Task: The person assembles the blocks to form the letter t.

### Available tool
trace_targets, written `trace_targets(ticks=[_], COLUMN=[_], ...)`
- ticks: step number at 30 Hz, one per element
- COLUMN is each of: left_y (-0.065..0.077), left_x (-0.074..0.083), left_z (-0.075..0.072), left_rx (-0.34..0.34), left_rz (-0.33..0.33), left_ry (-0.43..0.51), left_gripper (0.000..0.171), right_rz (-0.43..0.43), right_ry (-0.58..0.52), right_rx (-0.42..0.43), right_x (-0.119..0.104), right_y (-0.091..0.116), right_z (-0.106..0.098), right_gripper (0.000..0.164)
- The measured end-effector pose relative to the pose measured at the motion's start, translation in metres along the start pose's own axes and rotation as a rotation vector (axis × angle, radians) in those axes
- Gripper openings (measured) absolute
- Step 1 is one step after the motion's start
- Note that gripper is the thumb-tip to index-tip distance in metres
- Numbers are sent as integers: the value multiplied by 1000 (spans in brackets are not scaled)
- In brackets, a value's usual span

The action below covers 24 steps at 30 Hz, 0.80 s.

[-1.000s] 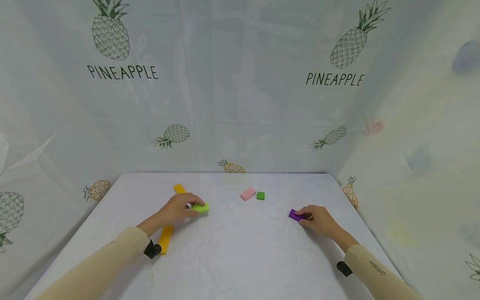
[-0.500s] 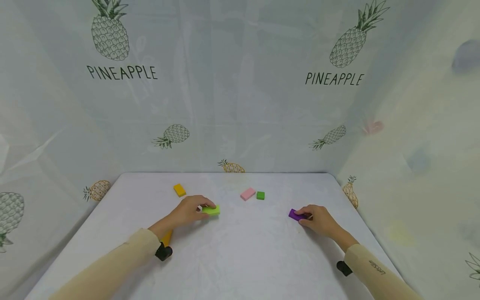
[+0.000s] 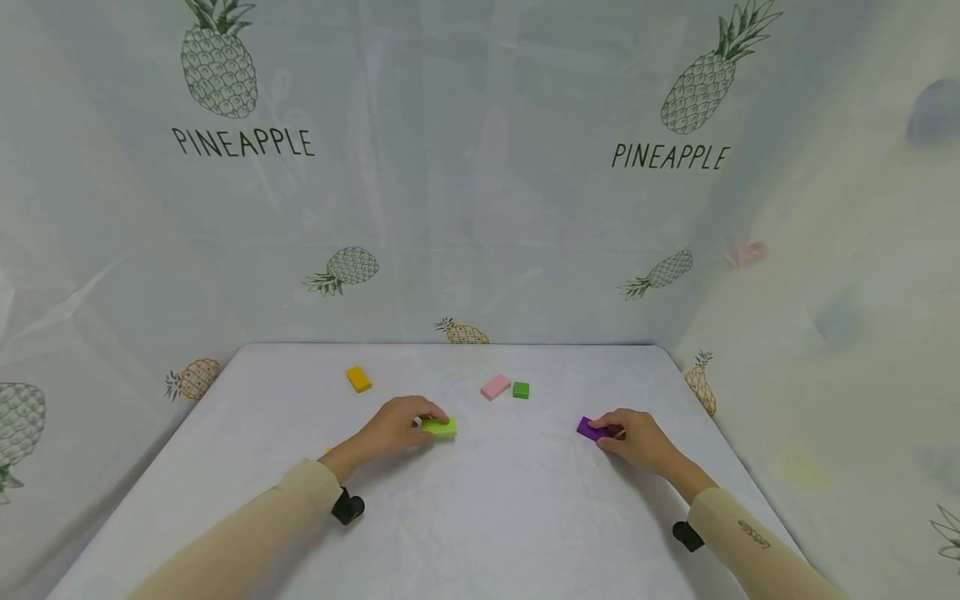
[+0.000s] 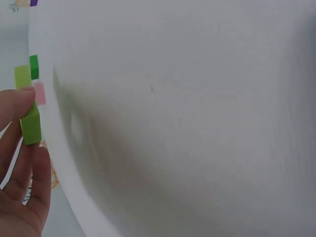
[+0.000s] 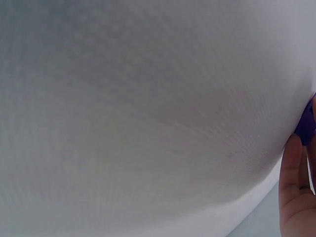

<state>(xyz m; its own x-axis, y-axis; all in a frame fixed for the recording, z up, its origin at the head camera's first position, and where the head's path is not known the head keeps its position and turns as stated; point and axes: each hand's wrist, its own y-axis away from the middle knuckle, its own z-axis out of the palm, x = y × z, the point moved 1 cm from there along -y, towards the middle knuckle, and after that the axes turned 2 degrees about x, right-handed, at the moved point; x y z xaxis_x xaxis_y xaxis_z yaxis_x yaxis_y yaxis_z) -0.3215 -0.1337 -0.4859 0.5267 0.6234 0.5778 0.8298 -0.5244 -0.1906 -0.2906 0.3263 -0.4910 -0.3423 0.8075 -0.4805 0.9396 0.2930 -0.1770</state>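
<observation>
In the head view my left hand (image 3: 397,427) pinches a lime-green block (image 3: 441,428) between thumb and fingers, left of the table's middle. The left wrist view shows the same lime block (image 4: 31,126) with the thumb laid across it. Over on the right, my right hand (image 3: 636,440) grips a purple block (image 3: 592,429) low at the table surface. Only a sliver of that purple block (image 5: 307,123) shows at the edge of the right wrist view. Beyond the hands lie a pink block (image 3: 496,387) and a small green block (image 3: 521,390), close together but apart.
A yellow block (image 3: 358,379) lies at the back left of the white table (image 3: 510,517). Another yellow piece is almost wholly hidden beneath the left forearm. A pineapple-print curtain (image 3: 480,183) hangs behind the table's far edge.
My left hand has moved right and slightly nearer with the lime block, uncovering the back yellow block while its forearm covers the nearer yellow piece. The right hand and the purple block stay put.
</observation>
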Motion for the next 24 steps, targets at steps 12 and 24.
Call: trace_targets(ticks=[12, 24], left_y=[-3, -4], left_x=[9, 12], left_z=[13, 20], left_rx=[12, -12], left_rz=[40, 2], left_ry=[2, 5], left_gripper=[31, 30], right_rz=[0, -11], right_ry=[-14, -20], right_rx=[0, 8], right_x=[0, -3], right_y=[-1, 0], right_z=[1, -1], right_gripper=[25, 25])
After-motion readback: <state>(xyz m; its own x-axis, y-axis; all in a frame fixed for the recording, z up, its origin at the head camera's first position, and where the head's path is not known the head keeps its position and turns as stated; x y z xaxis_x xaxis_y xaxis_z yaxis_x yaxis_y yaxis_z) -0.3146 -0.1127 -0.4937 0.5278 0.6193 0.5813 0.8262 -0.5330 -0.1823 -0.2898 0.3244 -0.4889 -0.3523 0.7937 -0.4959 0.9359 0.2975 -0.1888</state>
